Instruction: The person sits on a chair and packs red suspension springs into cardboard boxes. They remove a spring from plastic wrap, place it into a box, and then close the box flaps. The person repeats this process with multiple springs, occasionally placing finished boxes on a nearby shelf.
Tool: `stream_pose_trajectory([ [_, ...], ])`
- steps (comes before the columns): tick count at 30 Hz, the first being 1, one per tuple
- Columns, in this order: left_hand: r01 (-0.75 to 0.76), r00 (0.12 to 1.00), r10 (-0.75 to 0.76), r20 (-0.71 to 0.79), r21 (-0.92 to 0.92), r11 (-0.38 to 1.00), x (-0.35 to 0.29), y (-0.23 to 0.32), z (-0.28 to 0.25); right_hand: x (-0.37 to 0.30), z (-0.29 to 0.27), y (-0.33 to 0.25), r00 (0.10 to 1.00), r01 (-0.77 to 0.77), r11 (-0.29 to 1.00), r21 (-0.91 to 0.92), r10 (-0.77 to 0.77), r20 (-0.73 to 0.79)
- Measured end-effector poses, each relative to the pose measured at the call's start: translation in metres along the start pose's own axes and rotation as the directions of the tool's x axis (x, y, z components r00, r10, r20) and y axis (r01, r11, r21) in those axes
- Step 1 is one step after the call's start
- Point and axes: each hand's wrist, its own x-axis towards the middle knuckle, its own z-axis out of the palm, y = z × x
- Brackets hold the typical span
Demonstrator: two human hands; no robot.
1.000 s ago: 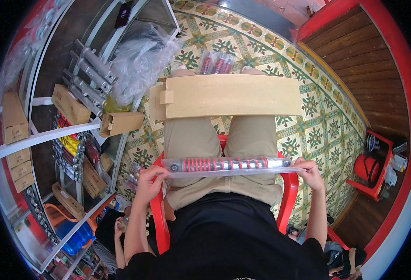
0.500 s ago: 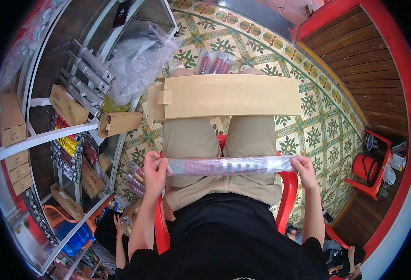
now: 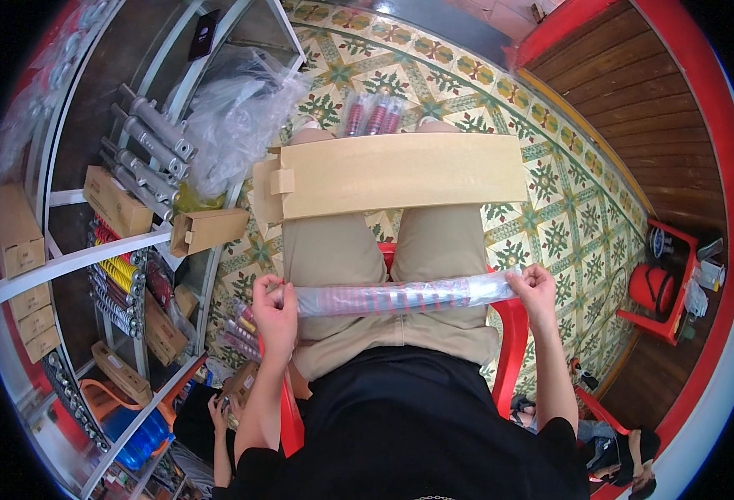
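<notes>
Currently, in the head view, holding a red-coiled shock absorber (image 3: 384, 298) inside a clear plastic bag (image 3: 490, 288), stretched over the lap (image 3: 400, 332), between the cardboard box (image 3: 400, 175) and the black shirt (image 3: 434, 417). Gripping the bag's left end with the fingers of the left hand (image 3: 275, 312), its right end with those of the right hand (image 3: 537, 293). Probably at the bag-straightening step; next, calling for an even pull.

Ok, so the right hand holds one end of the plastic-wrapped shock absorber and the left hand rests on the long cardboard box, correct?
Not quite: the head view shows the left hand off the long cardboard box, holding the other end of the plastic-wrapped shock absorber.
</notes>
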Motion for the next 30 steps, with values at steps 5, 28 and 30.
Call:
stream_pose_trajectory([
  [5, 0.09, 0.995, -0.087, 0.057, -0.061, 0.994, 0.008, -0.005, -0.004, -0.019, 0.015, -0.038, 0.747, 0.438, 0.732, -0.522, -0.619, -0.241],
  [28, -0.839, 0.542, 0.579, 0.609, 0.43, 0.332, -0.034, 0.067, 0.059, -0.044, 0.131, -0.067, 0.225, 0.942, -0.079, -0.325, -0.57, 0.79],
  [30, -0.843, 0.538, 0.511, 0.671, 0.419, 0.337, -0.029, 0.061, 0.073, -0.045, 0.132, -0.066, 0.251, 0.939, -0.05, -0.34, -0.577, 0.777],
])
